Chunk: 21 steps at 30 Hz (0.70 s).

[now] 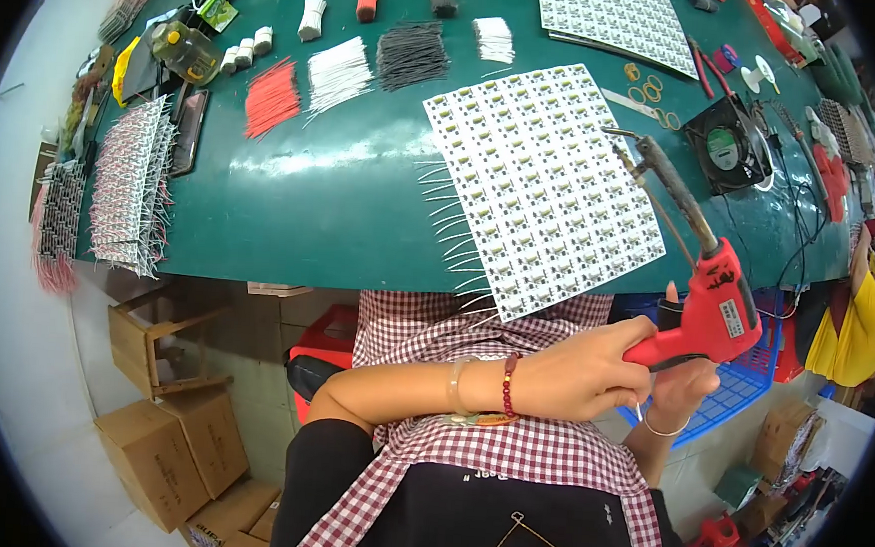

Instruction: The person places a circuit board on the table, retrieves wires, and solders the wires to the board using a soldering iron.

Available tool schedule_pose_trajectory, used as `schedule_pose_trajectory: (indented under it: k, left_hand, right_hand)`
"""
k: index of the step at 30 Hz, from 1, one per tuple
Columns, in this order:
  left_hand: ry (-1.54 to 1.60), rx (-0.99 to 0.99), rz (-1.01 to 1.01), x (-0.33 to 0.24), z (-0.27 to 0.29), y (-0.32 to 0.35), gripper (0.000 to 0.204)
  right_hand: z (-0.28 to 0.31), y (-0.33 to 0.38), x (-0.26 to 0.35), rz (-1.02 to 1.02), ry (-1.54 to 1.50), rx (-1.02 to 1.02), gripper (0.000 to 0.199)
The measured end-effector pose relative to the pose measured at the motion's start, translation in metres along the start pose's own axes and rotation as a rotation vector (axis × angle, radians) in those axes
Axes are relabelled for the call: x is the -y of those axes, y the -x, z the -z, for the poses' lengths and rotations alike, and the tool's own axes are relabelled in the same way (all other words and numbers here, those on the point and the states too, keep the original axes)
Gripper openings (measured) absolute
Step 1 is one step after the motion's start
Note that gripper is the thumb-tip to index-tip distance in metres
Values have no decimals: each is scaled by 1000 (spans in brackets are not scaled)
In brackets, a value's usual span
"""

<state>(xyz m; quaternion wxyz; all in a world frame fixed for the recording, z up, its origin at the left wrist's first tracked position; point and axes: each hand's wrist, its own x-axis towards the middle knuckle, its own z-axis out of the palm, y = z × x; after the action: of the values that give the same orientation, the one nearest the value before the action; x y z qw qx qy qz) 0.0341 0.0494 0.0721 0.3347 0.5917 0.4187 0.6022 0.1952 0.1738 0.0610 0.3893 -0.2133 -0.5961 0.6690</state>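
Soldering gun (723, 316) at three o'clock in view, tip toward ten, over the white panel (553, 192). Left hand (587, 371) curls round its handle end; right hand (686, 391) loosely bent behind, part hidden, hold cannot be told. Wires (449, 220) fringe the panel at eight o'clock.

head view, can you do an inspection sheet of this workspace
Surface: green table, with bright glare
Job's things: white board panel, its lower corner past the table's front edge; white wires along its left side; red soldering gun
Clutter: loose red wires, black wires, fan
Hands: left hand closed on the gun's handle; right hand behind it, grip partly hidden
Cables: dark cables beside the fan
Surroundings: cardboard boxes, wooden stool, blue basket
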Motion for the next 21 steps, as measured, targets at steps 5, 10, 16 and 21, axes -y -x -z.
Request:
schedule_pose_trajectory:
  k: [5, 10, 16, 21]
  left_hand:
    - [-45, 76, 0, -16, 1, -8, 8]
    - [-175, 157, 24, 8, -14, 0, 15]
    - [-226, 257, 17, 0, -14, -13, 14]
    - [-200, 227, -31, -22, -9, -40, 10]
  right_hand:
    - [82, 25, -20, -178, -803, -174, 69]
    - [198, 47, -108, -248, -840, -947, 53]
    - [245, 64, 0, -10, -334, -639, 59]
    - [230, 28, 177, 138, 262, -546, 65]
